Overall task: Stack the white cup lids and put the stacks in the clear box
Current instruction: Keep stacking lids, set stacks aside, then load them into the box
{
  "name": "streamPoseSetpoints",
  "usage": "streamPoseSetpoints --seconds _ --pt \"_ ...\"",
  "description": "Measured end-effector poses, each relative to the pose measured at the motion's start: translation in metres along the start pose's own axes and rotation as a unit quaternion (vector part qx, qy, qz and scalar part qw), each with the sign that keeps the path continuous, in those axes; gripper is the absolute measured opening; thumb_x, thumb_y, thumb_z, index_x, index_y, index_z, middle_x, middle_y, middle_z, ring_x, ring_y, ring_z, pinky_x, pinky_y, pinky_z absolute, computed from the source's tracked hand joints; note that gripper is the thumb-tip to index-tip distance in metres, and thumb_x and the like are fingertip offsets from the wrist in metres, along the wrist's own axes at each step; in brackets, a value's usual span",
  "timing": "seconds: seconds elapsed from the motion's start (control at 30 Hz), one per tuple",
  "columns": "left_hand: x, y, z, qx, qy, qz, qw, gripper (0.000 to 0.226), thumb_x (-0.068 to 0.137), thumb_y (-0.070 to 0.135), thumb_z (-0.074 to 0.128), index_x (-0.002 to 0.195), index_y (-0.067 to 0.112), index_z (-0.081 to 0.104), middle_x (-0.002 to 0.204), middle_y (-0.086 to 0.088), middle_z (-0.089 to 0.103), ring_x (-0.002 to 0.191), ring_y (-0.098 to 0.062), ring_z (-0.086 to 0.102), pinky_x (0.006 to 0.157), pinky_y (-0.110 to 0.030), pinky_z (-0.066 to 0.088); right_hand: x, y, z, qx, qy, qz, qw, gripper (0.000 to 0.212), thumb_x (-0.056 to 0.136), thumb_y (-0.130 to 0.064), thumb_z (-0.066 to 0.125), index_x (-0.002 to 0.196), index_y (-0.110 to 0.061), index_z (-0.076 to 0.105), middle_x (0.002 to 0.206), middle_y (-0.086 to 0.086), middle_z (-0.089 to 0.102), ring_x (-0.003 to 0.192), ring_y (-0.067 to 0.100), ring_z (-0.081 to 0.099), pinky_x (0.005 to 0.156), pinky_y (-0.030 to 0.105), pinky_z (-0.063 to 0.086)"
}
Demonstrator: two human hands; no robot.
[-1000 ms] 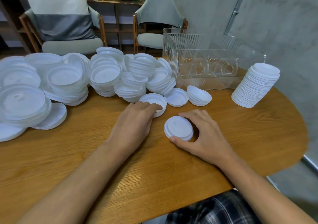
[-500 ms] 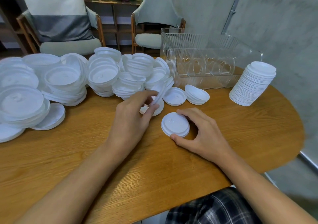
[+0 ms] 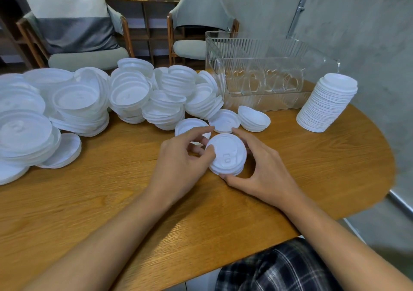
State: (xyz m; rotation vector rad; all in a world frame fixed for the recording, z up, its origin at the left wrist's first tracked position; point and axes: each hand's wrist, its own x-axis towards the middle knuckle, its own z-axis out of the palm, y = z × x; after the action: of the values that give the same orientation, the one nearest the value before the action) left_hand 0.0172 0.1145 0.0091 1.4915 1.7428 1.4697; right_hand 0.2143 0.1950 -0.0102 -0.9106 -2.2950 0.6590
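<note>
Small lid stack (image 3: 228, 156) at frame centre, resting on wooden table (image 3: 324, 167). Right hand (image 3: 266, 172) cupped round it: thumb at near edge, fingers at far edge. Left hand (image 3: 178, 159) pinches stack's left rim, fingers curled. Loose lid heap (image 3: 93, 98) fills left half of frame. Clear box (image 3: 257, 51) upper right of centre, on table. Tall lid stack (image 3: 328, 105) just right of box, leaning slightly.
</note>
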Motion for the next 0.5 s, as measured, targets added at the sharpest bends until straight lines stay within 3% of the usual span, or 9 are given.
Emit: streamPoseSetpoints --seconds 0.1,0.2,0.27,0.37,0.43,0.5 --pt "0.001 -0.005 -0.002 0.037 -0.004 0.033 0.999 0.020 0.093 0.011 0.073 0.109 0.023 0.078 0.095 0.015 0.076 0.086 -0.002 0.071 0.067 -0.008 0.049 0.000 0.000 0.000 0.005 -0.012 0.007 1.000 0.103 0.073 -0.045 0.090 0.159 -0.035 0.033 0.143 -0.017 0.055 0.132 -0.001 0.052 0.111 0.031 0.048" --pt "0.000 -0.011 -0.001 0.075 -0.024 0.057 0.995 0.014 0.097 0.020 0.071 0.109 0.022 0.078 0.097 0.014 0.077 0.092 0.001 0.070 0.076 -0.013 0.053 -0.001 0.001 0.000 -0.020 -0.007 -0.021 1.000 0.087 0.075 -0.043 0.089 0.151 -0.029 0.048 0.136 -0.014 0.058 0.129 0.002 0.054 0.108 0.034 0.048" --pt "-0.001 -0.013 0.002 0.091 -0.048 0.068 0.992 0.028 0.095 0.041 0.073 0.115 0.022 0.078 0.102 0.014 0.076 0.095 0.001 0.069 0.082 -0.018 0.054 -0.001 0.001 0.000 -0.026 -0.006 -0.027 0.999 0.078 0.076 -0.042 0.088 0.146 -0.027 0.055 0.132 -0.014 0.059 0.126 0.003 0.055 0.106 0.034 0.048" --pt "-0.004 -0.015 0.004 0.133 -0.077 0.069 0.986 0.068 0.076 0.077 0.072 0.123 0.028 0.074 0.106 0.014 0.066 0.098 -0.002 0.064 0.084 -0.020 0.052 -0.001 0.003 0.001 -0.023 -0.005 -0.033 0.999 0.074 0.077 -0.044 0.086 0.143 -0.025 0.057 0.130 -0.013 0.060 0.124 0.003 0.056 0.103 0.033 0.049" --pt "-0.003 -0.017 0.003 0.149 -0.076 0.074 0.983 0.072 0.071 0.078 0.074 0.125 0.031 0.073 0.105 0.016 0.062 0.096 -0.001 0.061 0.084 -0.019 0.049 -0.001 0.003 0.001 -0.021 -0.005 -0.037 0.999 0.075 0.078 -0.043 0.086 0.144 -0.025 0.057 0.131 -0.013 0.059 0.124 0.004 0.056 0.103 0.033 0.049" --pt "0.000 -0.017 0.000 0.133 -0.068 0.083 0.985 0.063 0.073 0.063 0.082 0.127 0.031 0.072 0.107 0.018 0.064 0.095 0.001 0.060 0.082 -0.013 0.045 -0.001 0.001 0.001 -0.012 -0.002 -0.047 0.999 0.077 0.079 -0.041 0.088 0.146 -0.024 0.055 0.135 -0.012 0.058 0.128 0.004 0.055 0.106 0.030 0.048"
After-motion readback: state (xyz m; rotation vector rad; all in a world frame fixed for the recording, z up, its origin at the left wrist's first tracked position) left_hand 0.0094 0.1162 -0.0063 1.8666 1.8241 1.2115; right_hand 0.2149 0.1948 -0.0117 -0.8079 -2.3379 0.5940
